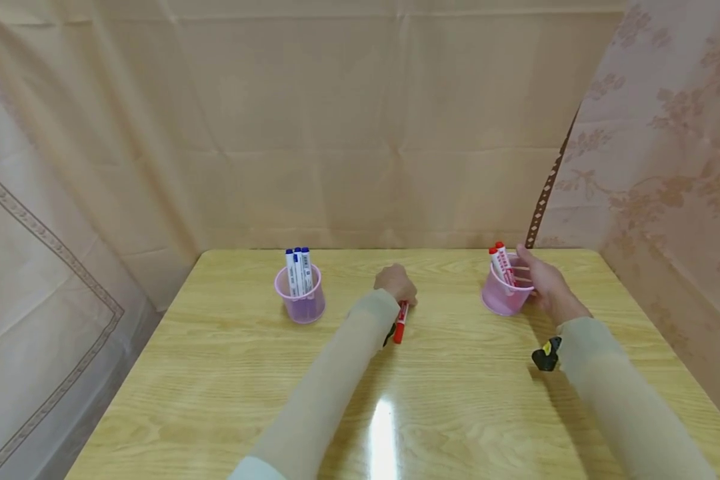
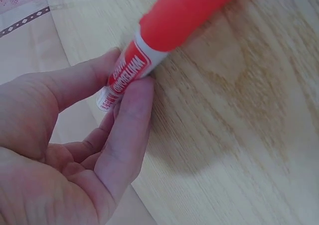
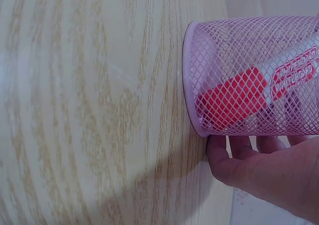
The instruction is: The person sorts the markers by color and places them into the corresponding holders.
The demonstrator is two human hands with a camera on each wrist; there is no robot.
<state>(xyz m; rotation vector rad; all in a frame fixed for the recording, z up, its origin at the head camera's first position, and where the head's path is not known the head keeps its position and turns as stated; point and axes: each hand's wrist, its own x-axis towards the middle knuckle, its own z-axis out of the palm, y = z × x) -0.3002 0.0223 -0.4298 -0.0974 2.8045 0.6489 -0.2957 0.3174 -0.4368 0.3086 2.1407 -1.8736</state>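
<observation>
In the middle of the table my left hand (image 1: 397, 283) pinches a red whiteboard marker (image 2: 130, 68) between thumb and fingers. Its red cap points toward the near edge in the head view, low over the wood. At the right, my right hand (image 1: 549, 283) holds the side of a pink mesh pen cup (image 1: 501, 301), fingers curved behind it. Two red markers (image 1: 503, 263) lean inside that cup. Through the mesh in the right wrist view, a red cap (image 3: 234, 98) shows near the cup's base.
A second pink pen cup (image 1: 305, 311) stands at the left with several blue-capped markers (image 1: 299, 272) in it. The wooden table (image 1: 228, 373) backs onto a beige cloth (image 1: 312, 133). Patterned cloth (image 1: 666, 167) hangs at the right.
</observation>
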